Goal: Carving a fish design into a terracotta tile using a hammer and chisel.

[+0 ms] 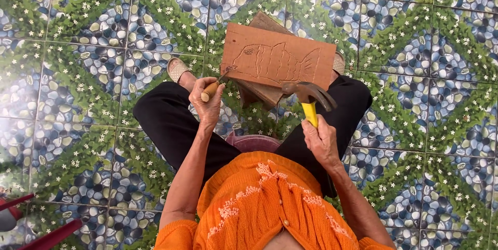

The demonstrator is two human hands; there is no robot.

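From the head camera, looking straight down, the left hand (207,99) is closed around the wooden handle of a chisel (217,85), whose dark blade slants up to the lower left corner of a wooden board (277,58) and seems to touch it, though the tip is too small to be sure. The board lies tilted across the person's knees, on top of other pieces of wood (262,94), and bears the carved outline of a fish (277,63). The right hand (320,141) is wrapped tightly around the yellow handle of a hammer (309,98); its dark metal head hangs just below the board's lower edge, near the chisel but apart from it. The person sits in black trousers (166,120) and an orange cardigan (264,203), on a floor (78,47) tiled with a pebble and leaf pattern.
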